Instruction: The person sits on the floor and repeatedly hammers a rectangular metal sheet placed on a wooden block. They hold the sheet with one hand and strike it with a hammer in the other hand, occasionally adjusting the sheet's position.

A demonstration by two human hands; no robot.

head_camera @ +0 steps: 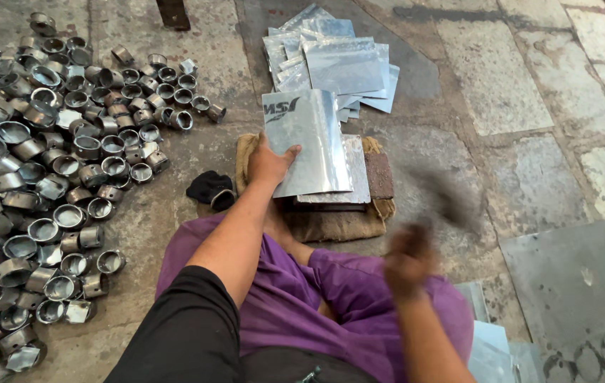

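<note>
My left hand [268, 164] presses on the near left corner of a shiny metal sheet [307, 139]. That sheet lies on top of other flat sheets on a brick-like block [379, 175] wrapped in burlap [331, 223]. My right hand [407, 260] is blurred by motion, raised to the right of the block. It grips a dark tool [443, 195] that looks like a hammer or mallet, also blurred. My legs in purple trousers [345, 291] are folded in front of me on the floor.
A large heap of small round metal cups and rings [47, 177] covers the floor on the left. A stack of cut metal sheets [334, 60] lies beyond the block. More sheets [490, 347] lie at my right. A black cloth [209, 188] sits beside the burlap. The floor is stone slabs.
</note>
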